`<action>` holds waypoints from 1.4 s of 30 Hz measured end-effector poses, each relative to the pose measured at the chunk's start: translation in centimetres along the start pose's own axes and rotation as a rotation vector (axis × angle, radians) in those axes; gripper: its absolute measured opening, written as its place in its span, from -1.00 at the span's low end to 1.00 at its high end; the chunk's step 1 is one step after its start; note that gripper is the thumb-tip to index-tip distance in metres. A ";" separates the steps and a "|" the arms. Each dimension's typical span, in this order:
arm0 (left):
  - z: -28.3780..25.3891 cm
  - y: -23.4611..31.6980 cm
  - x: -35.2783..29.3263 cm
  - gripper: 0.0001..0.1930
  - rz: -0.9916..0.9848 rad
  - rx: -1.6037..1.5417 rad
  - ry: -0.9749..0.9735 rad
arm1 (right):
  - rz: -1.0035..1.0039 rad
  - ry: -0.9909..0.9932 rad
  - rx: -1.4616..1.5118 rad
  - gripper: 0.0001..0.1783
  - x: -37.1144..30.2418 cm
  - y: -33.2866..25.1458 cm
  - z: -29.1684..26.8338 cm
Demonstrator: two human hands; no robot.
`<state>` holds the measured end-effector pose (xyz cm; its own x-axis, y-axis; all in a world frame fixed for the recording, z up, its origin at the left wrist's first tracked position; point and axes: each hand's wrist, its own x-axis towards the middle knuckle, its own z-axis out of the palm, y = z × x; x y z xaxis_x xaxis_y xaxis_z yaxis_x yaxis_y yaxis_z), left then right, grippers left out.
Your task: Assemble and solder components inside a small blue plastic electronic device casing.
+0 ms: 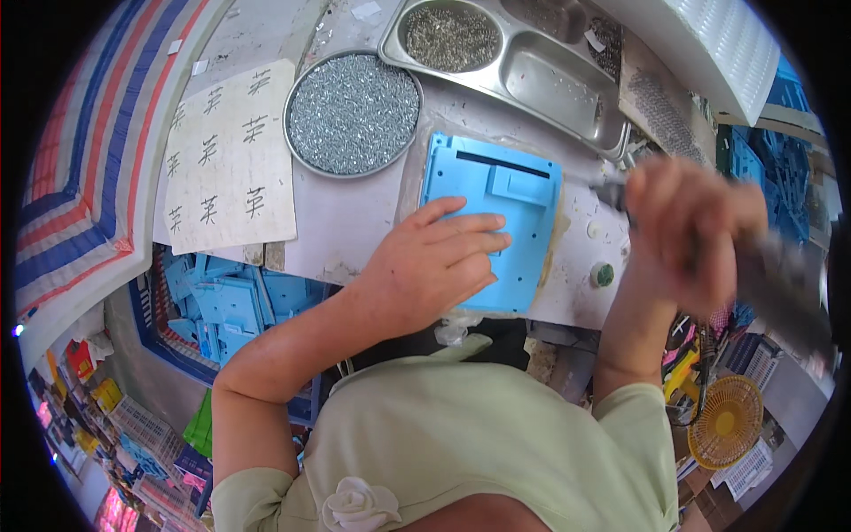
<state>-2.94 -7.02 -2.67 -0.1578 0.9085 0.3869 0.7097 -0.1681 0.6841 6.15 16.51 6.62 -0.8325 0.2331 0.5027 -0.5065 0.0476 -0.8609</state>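
A flat light-blue plastic housing [523, 257] with a long dark slot and small screw holes lies on the worktable. My left hand [443, 257] rests on its left side, fingers stretched out and pressing it flat. To the right of the housing, my right hand [691, 230] is raised and wrapped round an electric screwdriver [771, 275]. Its tip end points left toward the upper right corner of the housing, apart from it. Motion smears both the right hand and the tool. Left of the housing's top stands a round metal dish [353, 113] full of small silver screws.
A steel compartment tray [558, 84] with small metal parts stands at the back. A paper with handwriting [230, 168] lies on the left. Below the table's left edge, a crate holds blue plastic parts [232, 306]. A small green round object [602, 274] sits near the right forearm, a yellow basket [725, 421] lower right.
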 end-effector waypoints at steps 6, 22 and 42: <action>-0.1 -0.1 -0.1 -0.80 -0.035 0.016 -0.009 | 0.112 0.058 -0.130 -0.81 0.1 3.8 0.6; -0.1 0.0 0.0 -0.82 -0.076 -0.023 0.028 | 0.140 0.004 0.167 -0.75 1.3 4.1 0.0; -2.0 -0.8 -0.9 -0.72 0.026 0.127 0.413 | 0.114 -0.122 0.287 -0.72 0.8 0.0 8.0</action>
<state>-4.71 -8.45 -2.33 -0.3821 0.6710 0.6354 0.7920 -0.1165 0.5993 3.70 8.87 7.65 -0.8995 0.1024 0.4247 -0.4365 -0.2522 -0.8636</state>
